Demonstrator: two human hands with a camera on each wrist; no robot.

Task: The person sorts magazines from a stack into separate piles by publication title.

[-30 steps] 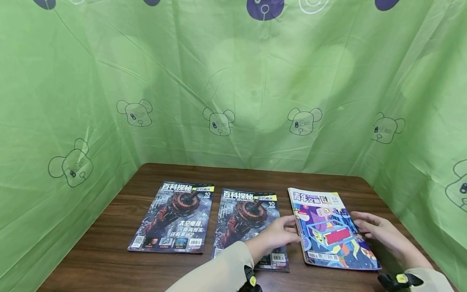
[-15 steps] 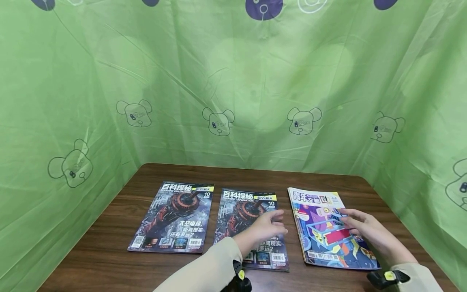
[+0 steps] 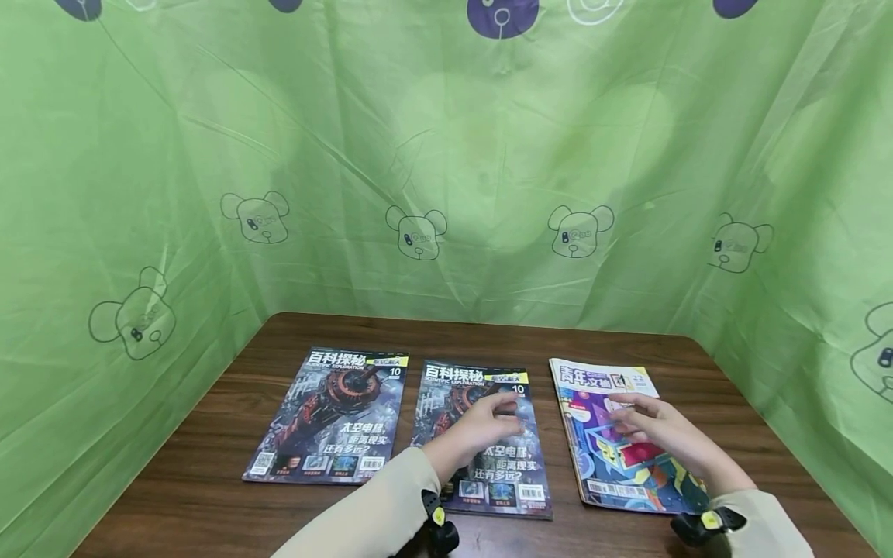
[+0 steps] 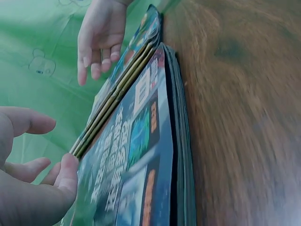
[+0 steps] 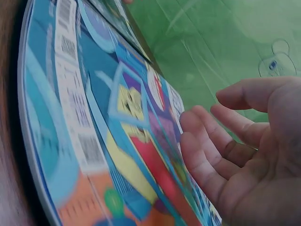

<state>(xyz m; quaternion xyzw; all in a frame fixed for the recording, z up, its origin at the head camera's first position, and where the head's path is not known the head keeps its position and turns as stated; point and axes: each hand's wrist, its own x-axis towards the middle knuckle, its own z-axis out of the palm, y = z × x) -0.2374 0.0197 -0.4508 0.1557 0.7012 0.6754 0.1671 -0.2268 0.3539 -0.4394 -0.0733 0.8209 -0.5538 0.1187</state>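
In the head view my left hand [image 3: 477, 430] hovers over the middle magazine [image 3: 498, 484], a dark cover with a red-and-black machine. Its fingers are relaxed and hold nothing; the left wrist view shows a gap between thumb and fingers. My right hand [image 3: 666, 434] is above the colourful purple-and-blue magazine [image 3: 614, 480] on the right, fingers loosely bent with nothing between them. The right wrist view shows that colourful cover [image 5: 131, 108] beside the bare fingers [image 5: 207, 160]. A second dark magazine [image 3: 335, 418], matching the middle one, lies flat at the left, apart from both hands.
All the magazines lie on a brown wooden table [image 3: 188, 480] with rounded far corners. Green fabric [image 3: 488, 155] with bear-head drawings surrounds its back and sides. A strip of tabletop separates the middle and right magazines.
Both hands have shifted left. The left hand has come away from the colourful magazine's left edge to over the middle one; the right hand from its right edge to above its cover. The magazines stay put.
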